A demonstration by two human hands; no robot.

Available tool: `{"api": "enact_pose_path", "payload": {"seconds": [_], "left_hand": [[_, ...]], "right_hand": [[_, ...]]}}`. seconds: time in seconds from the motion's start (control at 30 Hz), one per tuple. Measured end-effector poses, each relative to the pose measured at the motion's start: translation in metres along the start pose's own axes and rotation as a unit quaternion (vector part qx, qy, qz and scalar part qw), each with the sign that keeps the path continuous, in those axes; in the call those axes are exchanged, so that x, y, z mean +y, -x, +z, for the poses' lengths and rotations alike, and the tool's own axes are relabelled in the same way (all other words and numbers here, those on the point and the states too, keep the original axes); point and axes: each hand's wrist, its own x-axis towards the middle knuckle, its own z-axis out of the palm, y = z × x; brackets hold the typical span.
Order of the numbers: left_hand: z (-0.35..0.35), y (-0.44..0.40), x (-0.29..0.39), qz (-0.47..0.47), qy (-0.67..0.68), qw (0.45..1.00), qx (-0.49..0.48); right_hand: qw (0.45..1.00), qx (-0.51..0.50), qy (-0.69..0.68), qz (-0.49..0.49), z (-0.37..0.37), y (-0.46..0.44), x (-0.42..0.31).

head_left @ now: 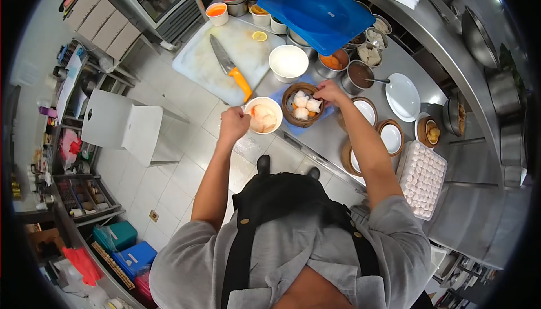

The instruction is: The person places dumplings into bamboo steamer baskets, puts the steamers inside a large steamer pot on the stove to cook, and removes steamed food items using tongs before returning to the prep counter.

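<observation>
My left hand [234,123] is closed on the left rim of a white bowl [277,105], which is held out at the counter's front edge. Pale, orange-tinged food [262,118] lies in the bowl; its kind is unclear. My right hand [331,93] grips the right rim of a round bamboo steamer [289,118] on the counter. Inside the steamer sit several white dumplings [301,100] with some orange pieces around them. Just behind the steamer stands a larger white bowl [288,55] with white contents.
A knife [224,59] with an orange handle lies on a white cutting board [194,55], near a lemon half [259,36]. A blue lid [321,13] covers several containers. To the right are a sauce pot [359,76], an oval plate [402,96], more steamers [390,138] and a dumpling tray [422,179].
</observation>
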Motion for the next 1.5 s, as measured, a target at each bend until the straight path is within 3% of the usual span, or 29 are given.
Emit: {"api": "enact_pose_path", "payload": {"seconds": [0.07, 0.17, 0.23, 0.33, 0.4, 0.43, 0.5, 0.53, 0.57, 0.6, 0.63, 0.67, 0.73, 0.77, 0.8, 0.9, 1.0, 1.13, 1.2, 1.27, 1.43, 1.5], "left_hand": [[0.014, -0.011, -0.008, -0.016, 0.045, 0.999, -0.017], [0.042, -0.033, -0.006, 0.049, 0.017, 0.998, 0.021], [0.060, -0.044, -0.001, 0.029, 0.016, 0.999, 0.031], [0.072, -0.059, -0.013, 0.036, -0.017, 0.998, 0.040], [0.053, -0.056, -0.006, 0.043, -0.087, 0.995, -0.011], [0.037, -0.056, 0.006, 0.015, 0.013, 1.000, -0.022], [-0.015, -0.052, 0.051, -0.034, 0.211, 0.976, -0.048], [-0.053, -0.041, 0.090, 0.038, 0.446, 0.886, -0.119], [-0.093, -0.029, 0.131, 0.109, 0.650, 0.731, -0.176], [-0.115, -0.021, 0.154, 0.253, 0.735, 0.579, -0.247], [-0.138, -0.010, 0.182, 0.317, 0.761, 0.492, -0.280], [-0.153, -0.003, 0.196, 0.362, 0.767, 0.432, -0.308], [-0.180, -0.004, 0.201, 0.404, 0.765, 0.383, -0.324], [-0.192, -0.010, 0.195, 0.412, 0.765, 0.372, -0.326], [-0.203, -0.017, 0.185, 0.418, 0.766, 0.362, -0.327], [-0.241, -0.051, 0.154, 0.425, 0.767, 0.349, -0.331], [-0.285, -0.102, 0.114, 0.418, 0.779, 0.332, -0.329], [-0.332, -0.169, 0.071, 0.404, 0.800, 0.310, -0.317], [-0.350, -0.196, 0.057, 0.401, 0.806, 0.304, -0.311], [-0.365, -0.216, 0.045, 0.401, 0.811, 0.298, -0.304], [-0.386, -0.255, 0.027, 0.398, 0.827, 0.275, -0.287], [-0.388, -0.267, 0.026, 0.392, 0.833, 0.263, -0.288]], "right_hand": [[0.999, 0.029, 0.022, 0.016, -0.010, 0.009, -0.002], [0.996, 0.074, -0.002, 0.044, -0.031, 0.016, 0.014], [0.993, 0.098, -0.008, 0.071, -0.038, 0.025, 0.023], [0.976, 0.167, 0.130, -0.057, -0.049, 0.071, -0.003], [0.991, 0.077, -0.070, -0.082, -0.038, 0.120, -0.015], [0.981, 0.016, -0.167, -0.101, -0.022, 0.149, -0.022], [0.963, -0.133, -0.224, -0.077, 0.013, 0.186, -0.024], [0.952, -0.194, -0.235, -0.039, 0.034, 0.198, -0.030], [0.948, -0.235, -0.197, -0.088, 0.053, 0.192, -0.028], [0.938, -0.276, -0.161, -0.134, 0.072, 0.184, -0.027], [0.940, -0.270, -0.129, -0.162, 0.083, 0.175, -0.043], [0.952, -0.226, -0.151, -0.139, 0.099, 0.161, -0.057], [0.943, -0.220, -0.174, -0.178, 0.108, 0.138, -0.127], [0.962, -0.169, -0.132, -0.169, 0.111, 0.130, -0.163], [0.943, -0.132, -0.083, -0.294, 0.119, 0.104, -0.175], [0.937, -0.108, -0.089, -0.320, 0.110, 0.062, -0.269], [0.929, 0.035, 0.095, -0.357, 0.080, -0.010, -0.344], [0.898, 0.215, 0.306, -0.234, 0.024, -0.165, -0.403], [0.834, 0.240, 0.436, -0.237, -0.015, -0.261, -0.387], [0.749, 0.215, 0.605, -0.162, -0.037, -0.315, -0.375], [0.773, 0.199, 0.601, -0.037, -0.047, -0.355, -0.346], [0.773, 0.235, 0.589, -0.038, -0.044, -0.359, -0.342]]}}
